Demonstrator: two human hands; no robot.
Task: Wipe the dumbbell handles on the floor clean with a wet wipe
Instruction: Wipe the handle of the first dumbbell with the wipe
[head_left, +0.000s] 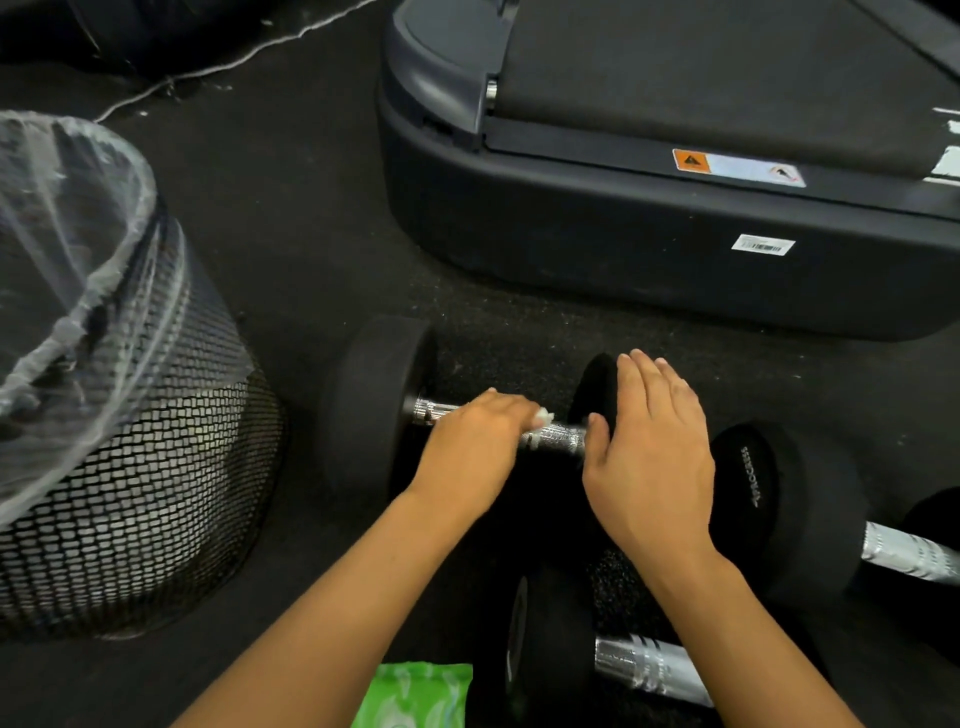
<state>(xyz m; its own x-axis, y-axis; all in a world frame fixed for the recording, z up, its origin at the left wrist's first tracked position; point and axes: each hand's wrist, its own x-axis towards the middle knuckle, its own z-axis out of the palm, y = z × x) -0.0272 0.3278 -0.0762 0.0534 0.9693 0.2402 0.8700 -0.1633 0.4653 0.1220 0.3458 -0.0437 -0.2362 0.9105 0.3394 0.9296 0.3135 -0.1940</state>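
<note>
Grip: left hand (470, 447) curls over the handle (558, 434), pressing a wipe (544, 415) mostly hidden beneath it; right hand (652, 452) lies flat, fingers straight, on the dumbbell's right head (597, 384).
Near: green pack (415, 696) and a second dumbbell (639, 665), both cut off.
Right: third dumbbell (810, 499), lettering unreadable.
Left: mesh bin (130, 467).
Far: treadmill (623, 234).
</note>
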